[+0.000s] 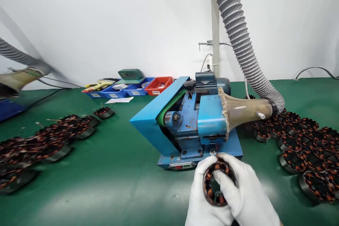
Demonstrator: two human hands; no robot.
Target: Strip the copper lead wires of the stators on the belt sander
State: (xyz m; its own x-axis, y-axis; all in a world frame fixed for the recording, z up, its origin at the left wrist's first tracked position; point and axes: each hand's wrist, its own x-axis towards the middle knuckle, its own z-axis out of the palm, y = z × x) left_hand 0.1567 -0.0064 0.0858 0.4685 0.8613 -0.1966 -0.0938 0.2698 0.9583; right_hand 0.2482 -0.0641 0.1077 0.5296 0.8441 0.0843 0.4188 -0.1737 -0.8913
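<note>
Both my hands wear white gloves and grip one round motor stator point(214, 190) with copper windings, held upright just in front of the blue belt-grinder machine point(190, 123). My left hand point(202, 197) cups its left side. My right hand point(247, 194) wraps its right side, the thumb lying across the stator's face. Thin wire leads at the stator's top point toward the slot under the machine's blue housing point(212, 120).
A grey ribbed suction hose point(238, 31) runs down into a cone point(246, 111) on the machine. Several stators point(304, 141) lie on the green mat at right, more point(47, 141) at left. Blue and red bins point(137, 86) stand at the back.
</note>
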